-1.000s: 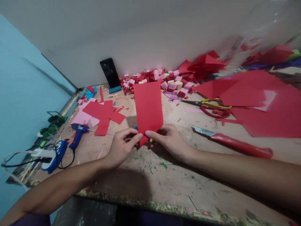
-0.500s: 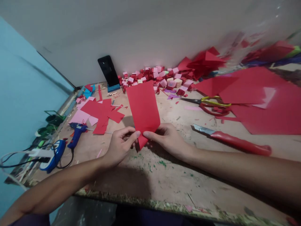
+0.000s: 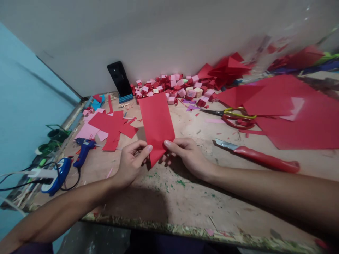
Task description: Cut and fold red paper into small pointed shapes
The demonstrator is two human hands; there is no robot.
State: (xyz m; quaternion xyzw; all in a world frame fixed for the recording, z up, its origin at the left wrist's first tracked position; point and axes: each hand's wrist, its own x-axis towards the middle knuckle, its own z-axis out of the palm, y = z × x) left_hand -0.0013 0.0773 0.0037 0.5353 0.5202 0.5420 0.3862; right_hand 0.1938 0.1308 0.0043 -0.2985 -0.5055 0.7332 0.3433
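A long piece of red paper (image 3: 157,120) is held up over the table, its near end tapering to a point. My left hand (image 3: 134,158) pinches its left edge close to that point, thumb on top. On the other side my right hand (image 3: 186,153) grips the right edge between thumb and fingers. The fingers beneath the paper are partly hidden. To the right of my right hand lie a utility knife (image 3: 265,158) with a red handle and a pair of scissors (image 3: 233,116) with yellow and red handles.
Small folded red and pink paper pieces (image 3: 174,86) are heaped along the wall beside a propped phone (image 3: 119,79). Large red sheets (image 3: 296,123) cover the right side. Red and pink cut-offs (image 3: 108,125), a blue glue gun (image 3: 84,151) and a power strip (image 3: 59,176) lie left.
My right thumb has slid right, away from my left thumb, along the paper's lower part. The whole view has shifted slightly.
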